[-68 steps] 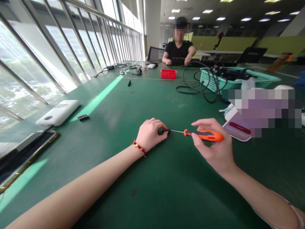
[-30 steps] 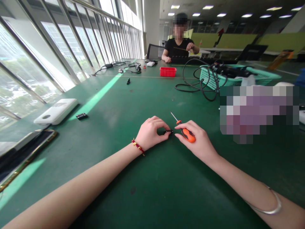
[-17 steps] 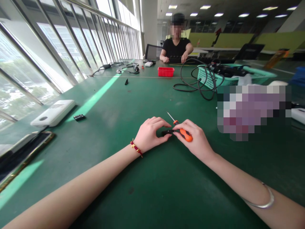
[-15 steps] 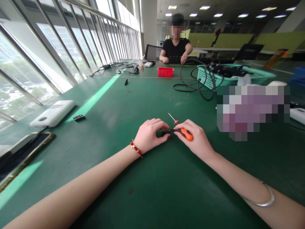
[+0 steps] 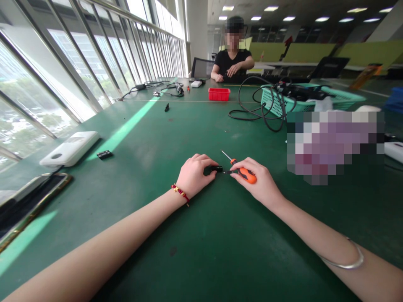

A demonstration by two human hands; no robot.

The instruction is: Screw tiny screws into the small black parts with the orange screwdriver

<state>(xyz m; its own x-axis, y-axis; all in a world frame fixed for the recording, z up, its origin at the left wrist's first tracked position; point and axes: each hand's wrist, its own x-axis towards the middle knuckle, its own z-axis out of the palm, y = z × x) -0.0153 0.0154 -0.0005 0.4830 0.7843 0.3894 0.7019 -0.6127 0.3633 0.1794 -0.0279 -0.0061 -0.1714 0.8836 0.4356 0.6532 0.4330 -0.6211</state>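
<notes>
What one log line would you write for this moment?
left hand: pinches small black part on green table | right hand: holds orange screwdriver, tip off the part

Green table (image 5: 195,251), slanted windows (image 5: 47,71), ceiling lights (image 5: 273,8)

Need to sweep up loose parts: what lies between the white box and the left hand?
Head view: a small black block beside the white box; from there to the left hand, bare green table.
</notes>
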